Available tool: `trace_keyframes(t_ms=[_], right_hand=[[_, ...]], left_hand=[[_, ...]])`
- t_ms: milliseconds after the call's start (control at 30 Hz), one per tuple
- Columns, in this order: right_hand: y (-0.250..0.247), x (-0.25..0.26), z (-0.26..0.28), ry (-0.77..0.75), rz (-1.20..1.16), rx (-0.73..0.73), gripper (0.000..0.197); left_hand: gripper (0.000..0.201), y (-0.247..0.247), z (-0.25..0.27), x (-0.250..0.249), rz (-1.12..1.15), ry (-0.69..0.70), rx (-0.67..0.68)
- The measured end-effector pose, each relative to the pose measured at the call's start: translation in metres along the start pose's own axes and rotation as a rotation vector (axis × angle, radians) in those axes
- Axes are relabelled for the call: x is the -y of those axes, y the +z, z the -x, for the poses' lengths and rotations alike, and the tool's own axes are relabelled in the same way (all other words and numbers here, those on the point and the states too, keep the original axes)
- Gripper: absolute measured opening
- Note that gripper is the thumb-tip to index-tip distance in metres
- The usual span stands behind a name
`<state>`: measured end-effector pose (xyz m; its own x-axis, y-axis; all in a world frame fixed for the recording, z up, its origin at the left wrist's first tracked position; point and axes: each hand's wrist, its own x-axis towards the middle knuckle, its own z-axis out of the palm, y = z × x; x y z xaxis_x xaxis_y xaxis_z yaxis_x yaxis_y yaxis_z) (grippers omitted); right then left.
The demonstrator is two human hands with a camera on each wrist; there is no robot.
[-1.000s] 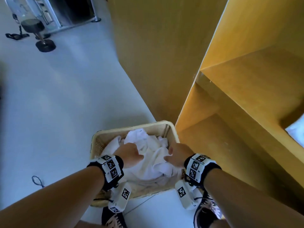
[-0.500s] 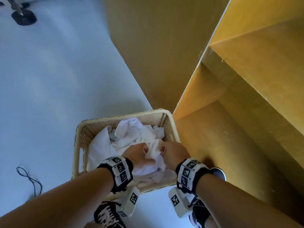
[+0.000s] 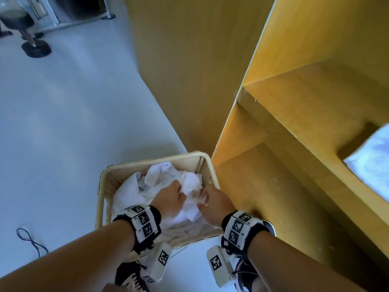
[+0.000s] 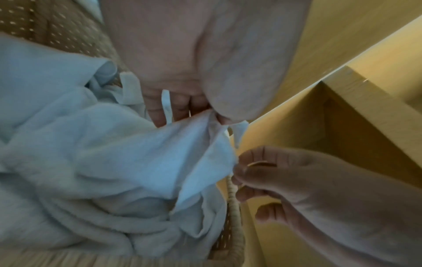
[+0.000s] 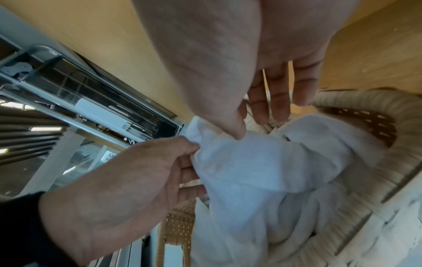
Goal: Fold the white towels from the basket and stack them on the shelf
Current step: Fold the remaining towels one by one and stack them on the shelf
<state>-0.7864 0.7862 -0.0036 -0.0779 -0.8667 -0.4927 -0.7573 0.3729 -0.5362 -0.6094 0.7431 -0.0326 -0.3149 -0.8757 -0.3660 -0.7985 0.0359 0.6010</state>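
Observation:
A wicker basket [image 3: 155, 160] on the floor holds a heap of crumpled white towels [image 3: 164, 175]. Both hands are over its right half. My left hand [image 3: 181, 192] pinches a bunched edge of the top towel [image 4: 160, 155] between thumb and fingers. My right hand [image 3: 203, 198] pinches the same towel [image 5: 262, 162] just beside it, thumb pressed on the cloth. In the right wrist view the left hand [image 5: 193, 150] grips the bunch from the lower left. The yellow wooden shelf [image 3: 294, 148] stands right of the basket, with a folded white towel [image 3: 372, 169] on a higher board.
The shelf unit's tall wooden side [image 3: 189, 70] rises behind the basket. Pale floor spreads to the left, with a dark cable [image 3: 31, 241] and a stool base [image 3: 36, 49] on it. My shoes [image 3: 130, 279] stand just before the basket.
My hands have come together from the two sides of the heap and now pinch one bunched towel edge between them. The camera view has shifted.

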Motion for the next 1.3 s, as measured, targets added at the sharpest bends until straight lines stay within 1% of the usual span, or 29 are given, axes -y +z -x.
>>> trace_keyframes(t_ms=[67,100,167,233,300,367,467,533,633,700,767,800,900,1000,1033,1133,1233,1300], right_hand=[[-0.007,0.002,0.014,0.025,-0.026,-0.006,0.026],[-0.011,0.003,0.021,0.031,-0.038,-0.013,0.025],[-0.019,0.007,0.034,0.013,-0.054,-0.041,0.025],[-0.03,0.015,0.048,-0.015,-0.069,-0.079,0.031],[-0.043,0.025,0.062,-0.028,-0.059,-0.132,0.032],[-0.058,0.038,0.075,-0.024,-0.062,-0.182,0.029],[-0.08,0.055,0.093,-0.041,-0.12,-0.247,0.03],[-0.094,0.068,0.106,-0.077,-0.158,-0.304,0.032],[-0.115,0.084,0.123,-0.147,-0.213,-0.323,0.031],[-0.128,0.094,0.134,-0.2,-0.209,-0.28,0.03],[-0.14,0.103,0.144,-0.254,-0.229,-0.237,0.032],[-0.146,0.107,0.148,-0.271,-0.242,-0.225,0.031],[-0.163,0.118,0.164,-0.305,-0.232,-0.215,0.025],[-0.178,0.129,0.179,-0.339,-0.235,-0.248,0.042],[-0.183,0.133,0.184,-0.356,-0.24,-0.267,0.043],[-0.199,0.146,0.193,-0.4,-0.253,-0.306,0.035],[-0.212,0.159,0.203,-0.407,-0.25,-0.339,0.035],[-0.218,0.166,0.21,-0.435,-0.254,-0.36,0.028]], left_hand=[[0.03,-0.013,0.009,-0.009,0.064,0.046,-0.045],[0.027,-0.02,0.014,-0.015,0.088,0.058,-0.066],[0.016,-0.035,0.026,-0.031,0.088,0.06,-0.124],[0.013,-0.05,0.038,-0.048,0.067,0.057,-0.189],[0.018,-0.065,0.049,-0.064,0.133,0.097,-0.193],[0.019,-0.081,0.058,-0.078,0.189,0.131,-0.18],[0.018,-0.104,0.07,-0.098,0.271,0.138,-0.188],[0.022,-0.118,0.078,-0.114,0.334,0.178,-0.202],[0.014,-0.144,0.095,-0.139,0.406,0.205,-0.214],[0.015,-0.163,0.109,-0.154,0.366,0.236,-0.187],[0.021,-0.179,0.122,-0.167,0.29,0.297,-0.181],[0.024,-0.186,0.127,-0.173,0.265,0.335,-0.202],[0.021,-0.205,0.141,-0.194,0.262,0.464,-0.316],[0.037,-0.223,0.154,-0.216,0.286,0.534,-0.369],[0.04,-0.229,0.158,-0.222,0.29,0.554,-0.376],[0.034,-0.244,0.167,-0.238,0.277,0.62,-0.396],[0.026,-0.258,0.173,-0.251,0.202,0.678,-0.473],[0.034,-0.266,0.18,-0.262,0.149,0.679,-0.557]])
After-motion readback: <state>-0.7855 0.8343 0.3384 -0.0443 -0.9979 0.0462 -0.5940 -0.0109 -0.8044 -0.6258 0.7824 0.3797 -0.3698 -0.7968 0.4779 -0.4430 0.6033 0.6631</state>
